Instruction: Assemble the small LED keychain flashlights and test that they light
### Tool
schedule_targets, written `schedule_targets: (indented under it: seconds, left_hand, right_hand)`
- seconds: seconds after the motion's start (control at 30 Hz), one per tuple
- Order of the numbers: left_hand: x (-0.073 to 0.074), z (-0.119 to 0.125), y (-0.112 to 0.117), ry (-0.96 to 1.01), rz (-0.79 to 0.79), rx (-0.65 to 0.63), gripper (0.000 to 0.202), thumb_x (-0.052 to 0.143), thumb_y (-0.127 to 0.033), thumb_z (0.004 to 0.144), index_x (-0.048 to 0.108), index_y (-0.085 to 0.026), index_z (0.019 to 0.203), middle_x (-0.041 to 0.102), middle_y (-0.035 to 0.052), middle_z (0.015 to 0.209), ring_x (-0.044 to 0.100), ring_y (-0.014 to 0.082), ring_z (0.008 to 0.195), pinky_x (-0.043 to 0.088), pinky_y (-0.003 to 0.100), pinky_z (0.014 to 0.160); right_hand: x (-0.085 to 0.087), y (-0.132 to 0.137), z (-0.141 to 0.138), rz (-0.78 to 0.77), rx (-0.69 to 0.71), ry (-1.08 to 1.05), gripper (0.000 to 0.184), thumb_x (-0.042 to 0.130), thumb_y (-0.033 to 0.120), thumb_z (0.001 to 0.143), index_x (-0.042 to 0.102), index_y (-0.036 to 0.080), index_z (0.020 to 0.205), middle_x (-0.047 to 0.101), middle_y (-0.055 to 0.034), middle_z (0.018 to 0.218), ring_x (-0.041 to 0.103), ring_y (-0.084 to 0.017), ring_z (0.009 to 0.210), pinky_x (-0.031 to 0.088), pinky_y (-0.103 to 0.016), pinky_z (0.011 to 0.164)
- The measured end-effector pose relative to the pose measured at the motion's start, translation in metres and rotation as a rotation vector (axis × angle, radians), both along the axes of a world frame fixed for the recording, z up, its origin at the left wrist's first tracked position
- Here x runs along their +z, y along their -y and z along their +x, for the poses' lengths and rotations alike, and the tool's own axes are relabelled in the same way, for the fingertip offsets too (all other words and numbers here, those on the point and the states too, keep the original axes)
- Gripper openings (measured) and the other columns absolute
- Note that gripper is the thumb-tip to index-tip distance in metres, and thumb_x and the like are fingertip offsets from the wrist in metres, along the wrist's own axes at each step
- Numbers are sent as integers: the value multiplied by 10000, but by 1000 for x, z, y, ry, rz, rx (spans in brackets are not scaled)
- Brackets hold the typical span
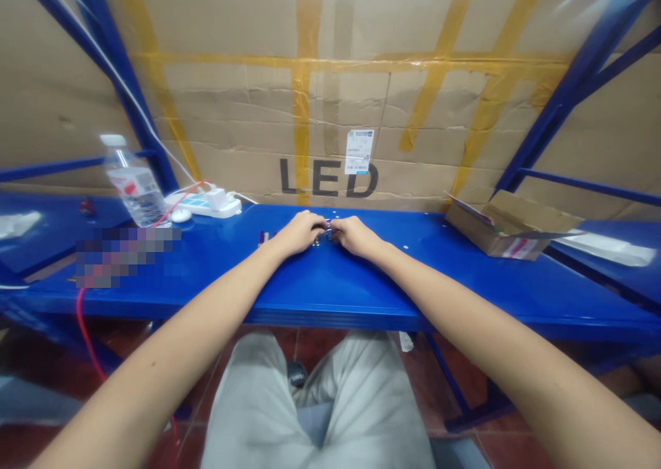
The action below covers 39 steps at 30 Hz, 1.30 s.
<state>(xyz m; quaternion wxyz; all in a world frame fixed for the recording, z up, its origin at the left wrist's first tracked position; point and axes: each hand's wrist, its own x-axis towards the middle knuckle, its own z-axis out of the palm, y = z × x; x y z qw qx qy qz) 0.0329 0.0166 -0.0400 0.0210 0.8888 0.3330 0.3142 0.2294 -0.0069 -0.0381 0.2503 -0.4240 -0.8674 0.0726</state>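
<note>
- A small shiny piece (328,226) sits between the two hands, just above the blue metal workbench (330,283); it is too small to identify.
- The left hand (302,232) and right hand (356,235) meet at it, fingers curled inward, likely because so small a piece needs fingertip control. I cannot tell whether either hand's fingers are clamped on it or merely touching.
- Tiny glinting bits (316,242) lie just below the left fingertips and a small purple item (264,237) beside the left wrist, presumably kept within easy reach.
- Further left stand a clear plastic bottle (138,192) and a white power strip (219,208), perhaps set back to leave elbow room.
- At right, an open cardboard box (516,247) sits apart from the hands.
- Behind, a taped carton marked "LED" (328,178) closes off the bench's far edge like a backstop.
</note>
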Motion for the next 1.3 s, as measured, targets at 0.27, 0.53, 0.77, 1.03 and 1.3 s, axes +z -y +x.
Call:
schedule_targets:
  seconds: [0.27,0.53,0.77,1.03,1.3]
  left_hand:
    - [1,2,-2,20,3,-29,198,601,-140,854,768,-205,938,717,65,940,654,211,906,508,348,868]
    - [1,3,-3,-7,-7,-18,186,614,-130,832,778,-204,880,650,51,857,617,190,809,503,318,794]
    - [10,-2,1,59,-87,39,158,661,-142,809,754,-194,925,709,66,950,641,224,914,483,351,878]
    - [16,-4,5,461,-278,66,83,687,-217,797,690,-163,860,713,51,838,641,193,793,489,346,795]
    - [13,6,12,641,-446,-92,164,741,-262,734,621,-159,777,658,13,686,608,156,654,469,298,664]
  right_hand:
    - [2,2,0,9,22,52,284,496,37,841,715,146,986,756,-100,936,653,-215,845,403,-263,733]
    - [6,7,-2,7,-1,86,216,507,32,844,682,149,892,752,-105,941,640,-203,828,395,-260,731]
    - [5,4,2,53,-92,33,97,564,91,859,619,169,840,716,-85,864,616,-196,789,375,-261,679]
    - [12,-3,19,159,-126,-193,190,685,294,829,640,163,960,716,-78,953,635,-211,858,447,-301,754]
    - [19,18,-3,181,-73,-11,149,534,240,949,654,152,944,727,-95,927,635,-198,820,400,-283,716]
